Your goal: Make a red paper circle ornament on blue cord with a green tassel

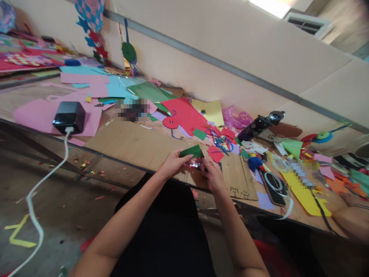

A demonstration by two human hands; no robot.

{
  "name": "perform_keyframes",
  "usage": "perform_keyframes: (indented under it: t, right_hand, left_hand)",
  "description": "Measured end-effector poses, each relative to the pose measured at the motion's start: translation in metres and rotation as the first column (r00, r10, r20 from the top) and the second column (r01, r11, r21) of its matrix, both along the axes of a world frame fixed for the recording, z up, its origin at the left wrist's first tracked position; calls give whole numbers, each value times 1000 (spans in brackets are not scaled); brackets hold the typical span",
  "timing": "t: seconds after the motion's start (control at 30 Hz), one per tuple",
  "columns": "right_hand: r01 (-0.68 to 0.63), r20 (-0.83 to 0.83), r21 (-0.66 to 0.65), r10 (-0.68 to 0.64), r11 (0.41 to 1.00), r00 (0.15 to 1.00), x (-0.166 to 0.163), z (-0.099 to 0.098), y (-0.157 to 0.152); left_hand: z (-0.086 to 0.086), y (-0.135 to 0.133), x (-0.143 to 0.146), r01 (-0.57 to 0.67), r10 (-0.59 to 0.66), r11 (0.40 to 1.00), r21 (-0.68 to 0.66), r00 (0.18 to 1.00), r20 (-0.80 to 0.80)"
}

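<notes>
Left hand [173, 163] pinches a small dark green paper piece [191, 151] over the near edge of the bench [24, 98]. Right hand [212, 176] curls beside it, its grip unclear. Cardboard [129, 144] lies beneath and paper scraps [219, 148] crowd just beyond. If the pinch slackened, the piece could drop to the floor or get lost among the scraps.

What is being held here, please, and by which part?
A green paper piece: the left hand pinches its left end; the right hand touches its right end.
</notes>
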State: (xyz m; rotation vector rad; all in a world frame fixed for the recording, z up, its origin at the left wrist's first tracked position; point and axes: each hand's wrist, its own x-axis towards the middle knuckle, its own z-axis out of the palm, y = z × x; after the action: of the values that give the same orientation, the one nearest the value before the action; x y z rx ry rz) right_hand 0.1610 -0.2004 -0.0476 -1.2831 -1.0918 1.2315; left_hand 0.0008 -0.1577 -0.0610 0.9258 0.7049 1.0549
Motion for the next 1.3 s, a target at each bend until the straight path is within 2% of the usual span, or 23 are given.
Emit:
perform_keyframes:
  t: [0.43, 0.9, 1.3]
  right_hand:
    - [16, -19, 17, -15, 1000, 1000, -3, 2, 1]
    - [41, -16, 52, -40, 998, 999, -6, 0, 1]
    - [28, -18, 52, -27, 998, 999, -4, -2, 2]
  left_hand:
    - [0, -3, 0, 55, -54, 998, -15, 998, 16]
    - [-5, 0, 1, 59, -57, 997, 50, 997, -42]
    - [4, -2, -1, 50, -47, 997, 59, 998, -48]
